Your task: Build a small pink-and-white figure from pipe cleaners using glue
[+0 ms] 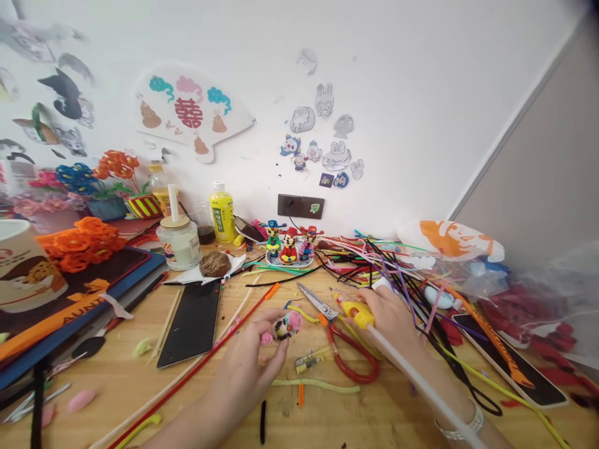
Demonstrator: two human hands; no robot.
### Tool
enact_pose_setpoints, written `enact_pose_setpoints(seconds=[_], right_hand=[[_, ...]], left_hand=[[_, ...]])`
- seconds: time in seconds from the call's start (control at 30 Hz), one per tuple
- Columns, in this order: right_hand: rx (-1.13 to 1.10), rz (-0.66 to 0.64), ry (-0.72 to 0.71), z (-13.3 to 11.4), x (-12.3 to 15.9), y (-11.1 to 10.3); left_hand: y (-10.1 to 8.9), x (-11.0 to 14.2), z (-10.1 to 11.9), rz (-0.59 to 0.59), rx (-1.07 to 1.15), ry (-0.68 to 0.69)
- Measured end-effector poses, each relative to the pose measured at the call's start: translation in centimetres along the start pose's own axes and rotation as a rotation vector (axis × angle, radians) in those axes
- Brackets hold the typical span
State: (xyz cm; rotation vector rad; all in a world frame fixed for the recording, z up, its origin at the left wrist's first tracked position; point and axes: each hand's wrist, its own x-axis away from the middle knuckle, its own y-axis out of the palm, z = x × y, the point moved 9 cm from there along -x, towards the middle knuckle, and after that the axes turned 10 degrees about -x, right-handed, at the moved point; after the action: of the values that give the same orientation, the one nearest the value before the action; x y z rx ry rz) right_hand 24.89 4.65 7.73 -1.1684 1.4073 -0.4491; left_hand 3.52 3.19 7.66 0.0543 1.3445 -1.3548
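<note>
My left hand (255,355) pinches a small pink, black and white figure (287,325) between thumb and fingers, above the middle of the table. Its finer details are too small to make out. In my right hand (395,324) is a yellow hot glue gun (356,312), its nozzle pointing left toward the figure but apart from it. A long whitish glue stick (421,380) runs back from the gun along my forearm. Between and below the hands lie scissors (353,362) with red handles, blades open slightly toward the back, and a small yellowish clear lighter (309,362).
Three figures in hats (291,246) stand on a small tray by the wall. A black phone (191,324) lies left, another phone (510,362) right. Tangled pipe cleaners (369,262) cover the back right. A candle jar (178,243) and a yellow bottle (222,215) stand back left.
</note>
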Motion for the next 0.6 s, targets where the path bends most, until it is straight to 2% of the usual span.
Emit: enact_pose_setpoints(seconds=[0.1,0.2,0.27,0.33,0.43,0.53,0.6], right_hand=[[0.105,-0.034,0.047,1.6,0.3,1.7],[-0.029,-0.118,0.121,2.9,0.7,3.3],[-0.166,-0.123,0.098,2.2,0.5,2.9],[-0.274,-0.05,0.006,-0.1,0.1,1.3],[-0.382,0.038,-0.219,-5.9,0.2,-1.1],[-0.341,0.127,-0.433,-11.5,1.5,-2.3],[-0.287,0.256,-0.503,-13.6,2.5,-3.2]], left_hand=[[0.1,0.0,0.3,-0.024,-0.023,0.012],[0.4,0.0,0.4,-0.059,-0.059,0.015],[0.6,0.1,0.6,-0.073,-0.096,0.018],[0.7,0.1,0.9,-0.077,-0.129,0.043],[0.9,0.2,1.9,-0.069,-0.157,0.111],[0.6,0.4,3.4,-0.027,-0.17,0.195],[0.8,0.6,4.2,-0.044,-0.162,0.24]])
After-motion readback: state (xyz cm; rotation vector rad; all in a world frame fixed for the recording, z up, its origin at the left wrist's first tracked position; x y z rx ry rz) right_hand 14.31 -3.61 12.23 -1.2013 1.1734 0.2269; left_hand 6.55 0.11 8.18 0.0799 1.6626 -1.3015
